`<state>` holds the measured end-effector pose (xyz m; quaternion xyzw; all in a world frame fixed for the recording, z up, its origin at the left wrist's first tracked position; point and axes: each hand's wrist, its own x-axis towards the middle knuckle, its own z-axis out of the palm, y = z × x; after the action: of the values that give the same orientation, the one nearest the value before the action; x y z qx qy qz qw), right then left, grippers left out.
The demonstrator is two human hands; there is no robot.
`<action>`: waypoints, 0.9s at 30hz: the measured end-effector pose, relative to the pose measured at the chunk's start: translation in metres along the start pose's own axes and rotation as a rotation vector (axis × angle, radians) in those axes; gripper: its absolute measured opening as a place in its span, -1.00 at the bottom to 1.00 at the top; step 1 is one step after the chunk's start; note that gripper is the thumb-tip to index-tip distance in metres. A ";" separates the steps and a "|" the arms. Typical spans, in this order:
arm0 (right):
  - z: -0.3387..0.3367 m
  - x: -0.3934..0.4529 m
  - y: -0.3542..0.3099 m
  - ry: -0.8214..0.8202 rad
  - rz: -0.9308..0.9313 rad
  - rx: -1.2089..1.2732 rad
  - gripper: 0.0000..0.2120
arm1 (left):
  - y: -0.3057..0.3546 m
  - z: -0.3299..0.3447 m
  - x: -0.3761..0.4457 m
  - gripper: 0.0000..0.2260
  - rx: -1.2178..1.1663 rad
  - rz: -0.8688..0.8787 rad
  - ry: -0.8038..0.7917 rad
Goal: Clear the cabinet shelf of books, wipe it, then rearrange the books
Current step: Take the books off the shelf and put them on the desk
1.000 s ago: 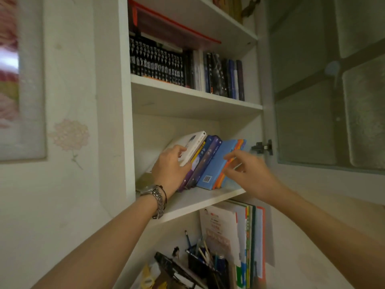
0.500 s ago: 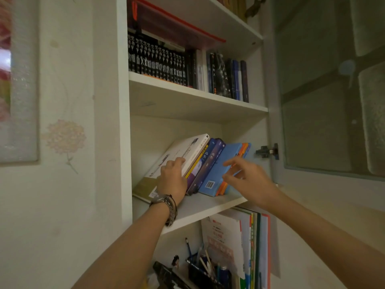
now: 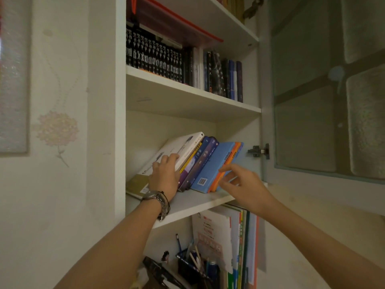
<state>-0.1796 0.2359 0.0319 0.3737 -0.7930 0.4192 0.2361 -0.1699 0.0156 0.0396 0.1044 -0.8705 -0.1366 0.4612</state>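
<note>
Head view, looking up into an open cabinet. A short row of books is sitting on the middle shelf (image 3: 200, 202), all leaning hard to the left, long axes slanting up to the right, bottom edges near the shelf front. The left hand (image 3: 164, 176), with a wristwatch (image 3: 156, 200) on its wrist, is gripping the white book (image 3: 177, 151) at the left end of the row, fingers curling over its upper edge. Next right are leaning a thin yellow book (image 3: 192, 156), two dark blue books (image 3: 203, 158), a light blue book (image 3: 216, 163) and orange books (image 3: 228, 163) at the right end. The right hand (image 3: 243, 184) is reaching in with fingers spread and nearly straight, fingertips (image 3: 221, 170) at the orange spines; whether they are touching is hard to tell, and they are not clamping anything. The row is lying between the two hands, left hand on the heavy leaning end, right hand nearer the loose end. Judgement: clearing is just starting, and squeezing the row from both ends looks like the likely lift. More books are standing on the upper shelf (image 3: 187, 94), with folders (image 3: 239, 243) below.
</note>
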 end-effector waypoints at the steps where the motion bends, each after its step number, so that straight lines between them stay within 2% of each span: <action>1: -0.002 -0.002 0.000 -0.003 0.002 -0.002 -0.75 | 0.002 -0.003 -0.003 -0.63 -0.005 0.011 -0.001; 6: -0.011 -0.013 -0.004 -0.002 0.007 -0.013 -0.75 | 0.013 -0.023 -0.018 -0.65 0.109 0.076 0.068; 15: -0.018 -0.017 -0.020 0.026 0.006 0.017 -0.73 | 0.036 -0.071 -0.042 -0.61 0.112 0.165 0.136; 19: -0.009 -0.021 -0.029 -0.001 0.014 0.066 -0.72 | 0.038 -0.090 -0.046 -0.59 0.040 0.179 0.149; 27: 0.001 -0.024 -0.047 0.015 0.009 0.105 -0.69 | 0.045 -0.122 -0.056 -0.63 -0.141 0.314 0.253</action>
<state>-0.1280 0.2270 0.0378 0.3790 -0.7697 0.4640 0.2203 -0.0400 0.0579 0.0766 -0.0487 -0.7996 -0.1092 0.5886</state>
